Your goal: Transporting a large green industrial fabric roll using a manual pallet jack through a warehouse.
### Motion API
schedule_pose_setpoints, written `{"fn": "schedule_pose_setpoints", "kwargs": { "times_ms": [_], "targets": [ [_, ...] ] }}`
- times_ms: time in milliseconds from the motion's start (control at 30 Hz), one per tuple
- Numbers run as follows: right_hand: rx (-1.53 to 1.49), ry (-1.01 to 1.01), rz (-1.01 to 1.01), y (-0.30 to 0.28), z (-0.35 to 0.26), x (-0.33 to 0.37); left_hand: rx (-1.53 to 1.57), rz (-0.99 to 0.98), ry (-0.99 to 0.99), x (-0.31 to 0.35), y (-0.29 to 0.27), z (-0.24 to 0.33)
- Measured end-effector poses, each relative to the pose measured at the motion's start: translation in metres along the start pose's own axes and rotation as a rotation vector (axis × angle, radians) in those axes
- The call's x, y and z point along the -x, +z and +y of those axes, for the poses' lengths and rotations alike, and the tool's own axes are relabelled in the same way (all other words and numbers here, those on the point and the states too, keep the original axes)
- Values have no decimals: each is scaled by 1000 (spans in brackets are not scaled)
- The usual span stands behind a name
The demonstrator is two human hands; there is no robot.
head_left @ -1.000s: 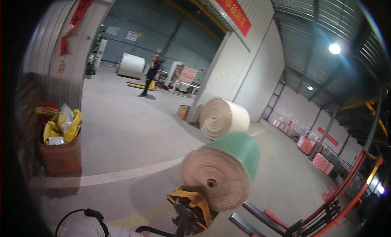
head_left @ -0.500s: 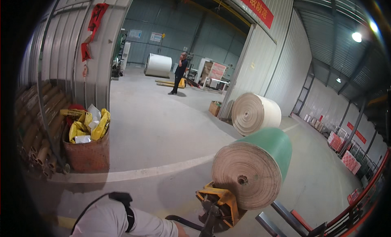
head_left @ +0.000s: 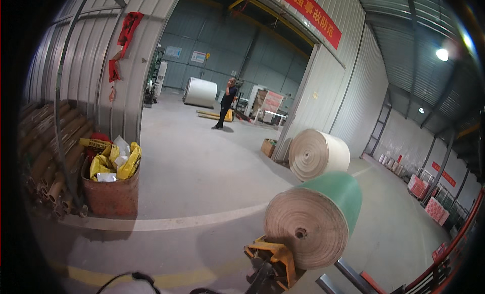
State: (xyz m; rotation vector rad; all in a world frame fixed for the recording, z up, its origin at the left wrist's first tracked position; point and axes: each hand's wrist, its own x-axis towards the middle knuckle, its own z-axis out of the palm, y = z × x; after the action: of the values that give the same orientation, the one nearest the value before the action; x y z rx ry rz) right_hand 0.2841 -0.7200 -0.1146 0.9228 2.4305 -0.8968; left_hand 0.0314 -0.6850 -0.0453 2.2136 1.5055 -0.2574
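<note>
Neither my left hand nor my right hand shows in the head view. A large green-wrapped paper roll (head_left: 307, 227) lies on its side in front of me, its brown layered end and core hole toward me. It rests on a yellow pallet jack (head_left: 275, 256), whose forks are hidden beneath the roll. The dark base of the jack's handle (head_left: 260, 279) reaches the lower edge. A black strap (head_left: 144, 276) curves up at the lower left.
Beyond stands a pale paper roll (head_left: 321, 155) by the doorway. A person in dark clothes (head_left: 226, 104) stands inside, near a white roll (head_left: 200, 93). Left are brown tubes (head_left: 53, 152) and a rust-coloured bin (head_left: 112, 195) with yellow bags. Grey metal bars (head_left: 353, 276) lie at lower right.
My pale-sleeved arm and the bit of hand beside the jack's handle have dropped out below the picture. The view has tilted up slightly, so everything sits lower.
</note>
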Motion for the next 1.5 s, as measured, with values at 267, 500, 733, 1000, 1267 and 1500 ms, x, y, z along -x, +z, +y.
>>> {"fn": "schedule_pose_setpoints", "kwargs": {
  "times_ms": [267, 500, 733, 1000, 1267, 1500],
  "targets": [
    [-38, -22, 31, -95, 21, 11, 10, -86, -7, 11, 29, -27],
    [-4, 122, -110, 96, -7, -42, -53, -321, -17, 42, 136, -31],
    [45, 183, -108, -41, 5, -15, -183, -189, -7, 14, 58, -36],
    [100, 88, 3, -43, 4, -18, -52, -182, 53, 29, 34, -48],
    [49, 201, -110, 57, 1, -49, -169, -174, -68, 43, 122, -40],
    [33, 98, 97, -99, 5, -28, -64, -97, -8, 16, -25, -53]
  ]
}}
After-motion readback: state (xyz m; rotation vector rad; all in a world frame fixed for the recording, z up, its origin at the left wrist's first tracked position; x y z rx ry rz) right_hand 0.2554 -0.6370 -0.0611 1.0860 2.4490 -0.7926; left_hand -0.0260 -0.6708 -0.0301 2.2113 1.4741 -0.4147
